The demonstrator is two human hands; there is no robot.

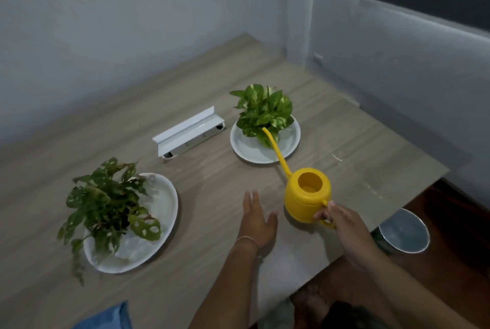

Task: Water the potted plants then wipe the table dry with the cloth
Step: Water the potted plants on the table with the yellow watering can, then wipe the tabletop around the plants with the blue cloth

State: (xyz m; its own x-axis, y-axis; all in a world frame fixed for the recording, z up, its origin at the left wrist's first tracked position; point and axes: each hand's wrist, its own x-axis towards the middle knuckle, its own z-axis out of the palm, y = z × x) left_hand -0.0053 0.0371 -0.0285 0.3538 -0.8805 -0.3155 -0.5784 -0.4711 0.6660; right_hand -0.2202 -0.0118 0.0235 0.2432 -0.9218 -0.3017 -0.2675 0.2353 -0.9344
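Blue cloth (106,315) at near edge, left. Left hand (256,220) flat on tabletop (212,177), fingers straight. Right hand (336,220) grips handle of yellow watering can (307,196), spout over far plant (265,111). Plastic, rigid, likely light; sloshing water probable, so hold by handle.

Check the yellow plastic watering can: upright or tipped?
Roughly upright: the yellow plastic watering can shows its round top opening, right hand gripping its handle, spout reaching the far plant.
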